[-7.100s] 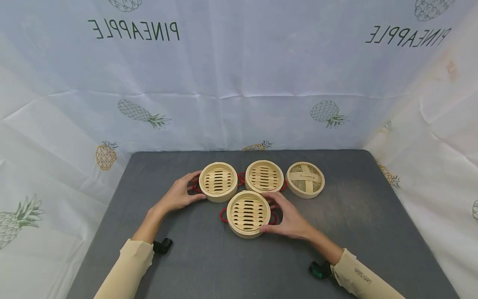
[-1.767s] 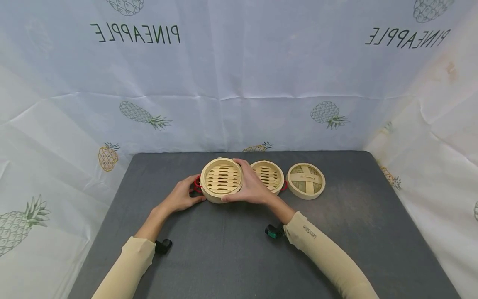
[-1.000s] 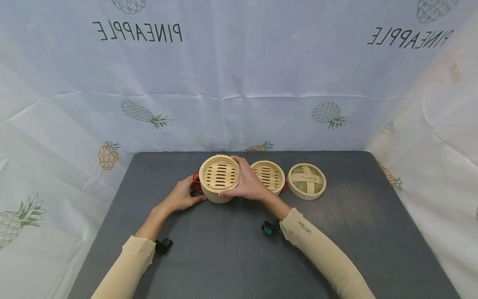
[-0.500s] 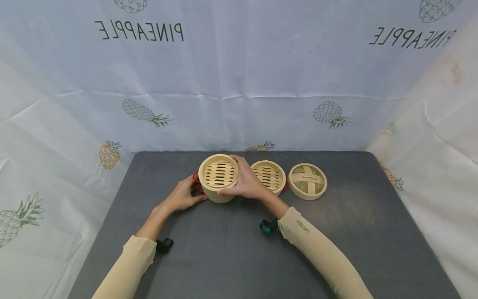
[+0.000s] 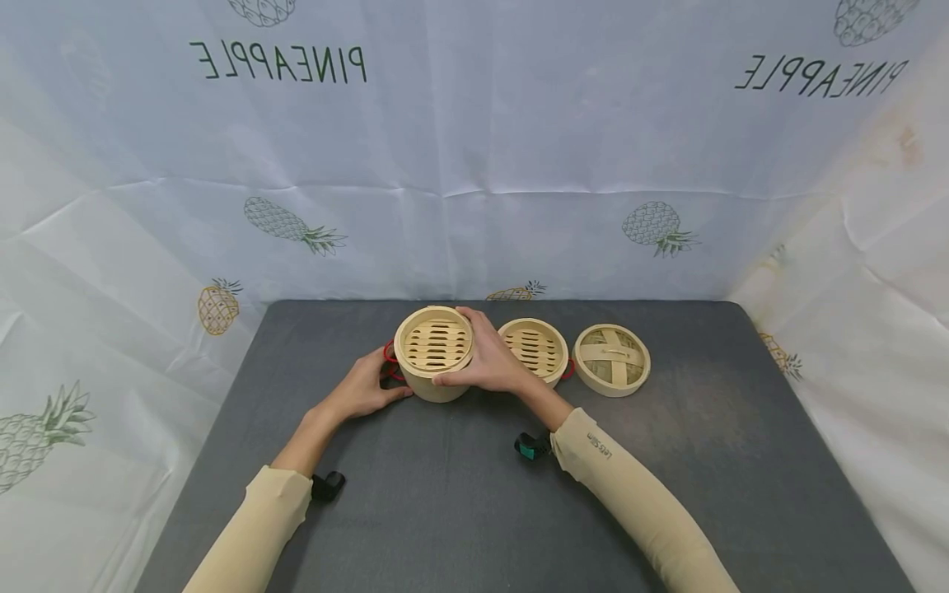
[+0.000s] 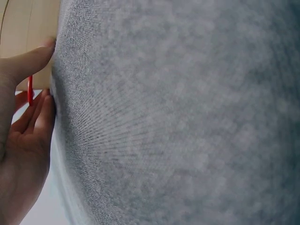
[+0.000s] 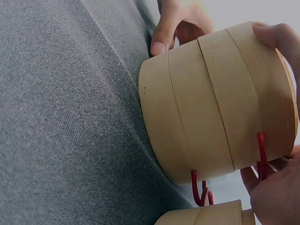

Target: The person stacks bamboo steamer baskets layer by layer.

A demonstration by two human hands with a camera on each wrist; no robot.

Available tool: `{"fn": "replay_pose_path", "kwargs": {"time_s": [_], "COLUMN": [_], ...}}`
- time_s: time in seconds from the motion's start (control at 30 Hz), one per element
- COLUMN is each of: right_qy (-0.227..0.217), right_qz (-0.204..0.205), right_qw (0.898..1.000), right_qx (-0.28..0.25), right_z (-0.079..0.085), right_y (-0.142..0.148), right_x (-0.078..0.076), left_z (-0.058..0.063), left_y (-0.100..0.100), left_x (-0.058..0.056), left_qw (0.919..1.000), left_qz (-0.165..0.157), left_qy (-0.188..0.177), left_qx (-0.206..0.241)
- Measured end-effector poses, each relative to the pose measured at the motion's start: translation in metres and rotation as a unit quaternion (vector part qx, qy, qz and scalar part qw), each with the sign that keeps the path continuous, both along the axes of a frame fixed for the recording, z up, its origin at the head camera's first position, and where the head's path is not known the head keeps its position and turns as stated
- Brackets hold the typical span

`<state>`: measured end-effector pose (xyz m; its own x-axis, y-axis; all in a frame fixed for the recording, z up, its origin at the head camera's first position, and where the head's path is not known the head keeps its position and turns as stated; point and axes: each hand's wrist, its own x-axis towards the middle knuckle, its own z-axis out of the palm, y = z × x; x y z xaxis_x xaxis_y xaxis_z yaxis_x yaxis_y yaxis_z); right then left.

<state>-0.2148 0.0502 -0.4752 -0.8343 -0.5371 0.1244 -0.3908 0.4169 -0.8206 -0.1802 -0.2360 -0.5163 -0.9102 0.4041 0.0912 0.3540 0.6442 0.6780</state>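
Two round bamboo steamer baskets stand stacked at the back left of the table. My right hand (image 5: 491, 356) grips the upper steamer basket (image 5: 436, 342) from the right, thumb at its near side and fingers round the back. The lower steamer basket (image 5: 437, 393) sits on the table, and my left hand (image 5: 363, 390) holds it from the left, thumb against its wall. The right wrist view shows the upper basket (image 7: 239, 79) seated flush on the lower basket (image 7: 183, 103). Red loop handles (image 7: 262, 157) stick out from both. The right hand hides part of the stack's side.
Just right of the stack, partly behind my right hand, is a third steamer basket (image 5: 537, 349) with a red handle. A woven bamboo lid (image 5: 612, 360) lies beside it. The dark table (image 5: 445, 511) ends at a pineapple-print curtain (image 5: 474, 239).
My right hand has brought the front steamer basket leftward and back onto the left one. Over the last half second both hands hold nearly still. The left hand has stayed at the lower basket.
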Motion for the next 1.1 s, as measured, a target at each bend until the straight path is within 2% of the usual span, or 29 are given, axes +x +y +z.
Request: {"fn": "replay_pose_path", "kwargs": {"time_s": [0.23,0.67,1.1], "right_qy": [0.001,-0.038,-0.025], "right_qz": [0.006,0.018,0.02], "right_qw": [1.0,0.999,0.999], "right_qx": [0.009,0.005,0.002], "right_z": [0.0001,0.0037,0.0034], "right_y": [-0.0002,0.0042,0.0095], "right_x": [-0.0018,0.0017,0.0036], "left_z": [0.0009,0.0015,0.0042], "left_y": [0.0004,0.0019,0.0022], "left_x": [0.0002,0.0011,0.0023], "left_qw": [0.9999,0.9999,0.9999], "left_qz": [-0.006,-0.008,-0.001], "left_qy": [0.0,-0.006,-0.015], "left_qx": [0.008,0.01,0.0]}}
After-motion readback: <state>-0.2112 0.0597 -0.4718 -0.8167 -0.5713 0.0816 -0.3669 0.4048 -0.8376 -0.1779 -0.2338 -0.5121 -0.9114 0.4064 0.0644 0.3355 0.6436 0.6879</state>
